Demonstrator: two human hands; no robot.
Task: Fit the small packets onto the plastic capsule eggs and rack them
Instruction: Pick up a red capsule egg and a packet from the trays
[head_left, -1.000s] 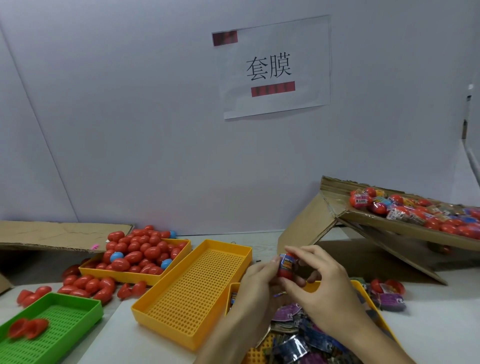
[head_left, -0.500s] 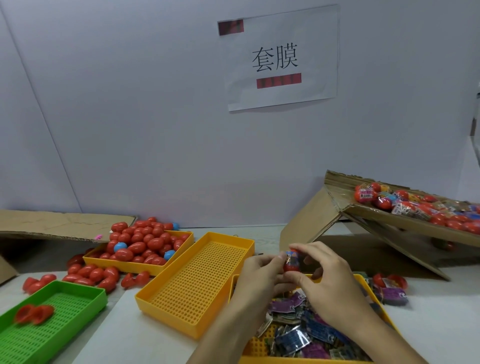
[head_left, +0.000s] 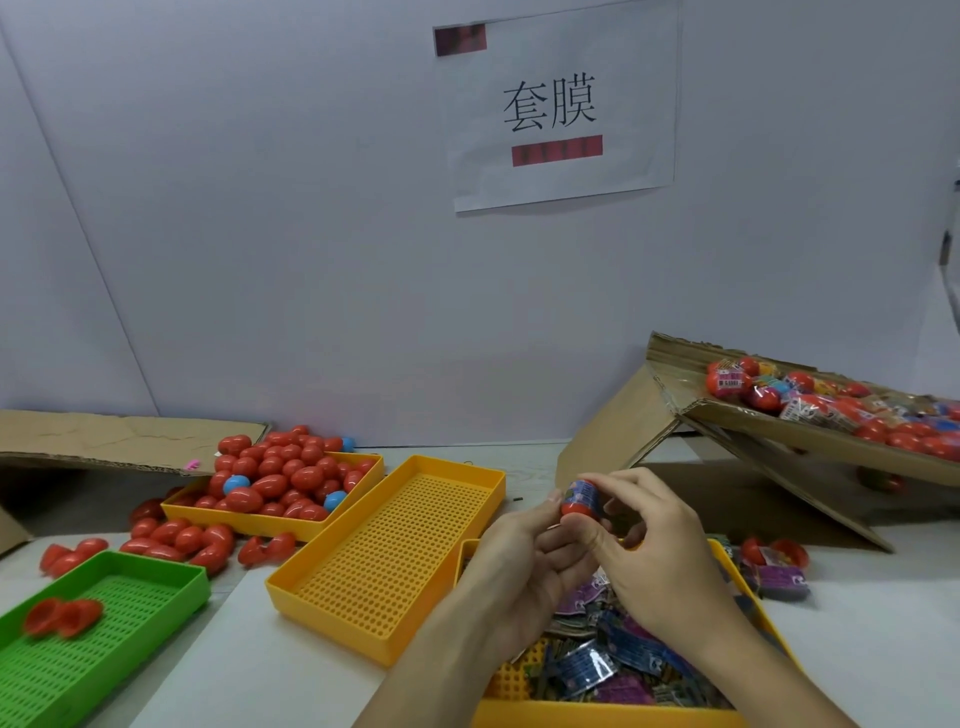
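We hold a red egg (head_left: 581, 500) with a packet on it, pinched between our left hand (head_left: 524, 561) and right hand (head_left: 657, 551), above the packet tray (head_left: 597, 714). The middle yellow tray (head_left: 332, 597) holds nothing; the far tray (head_left: 249, 519) brims with eggs.

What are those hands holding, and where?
Both the left hand and right hand pinch one red capsule egg, packet partly on, by its sides.

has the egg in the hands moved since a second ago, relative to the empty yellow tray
Cannot tell. The egg stays just right of the empty yellow tray's far corner; the head camera moved.
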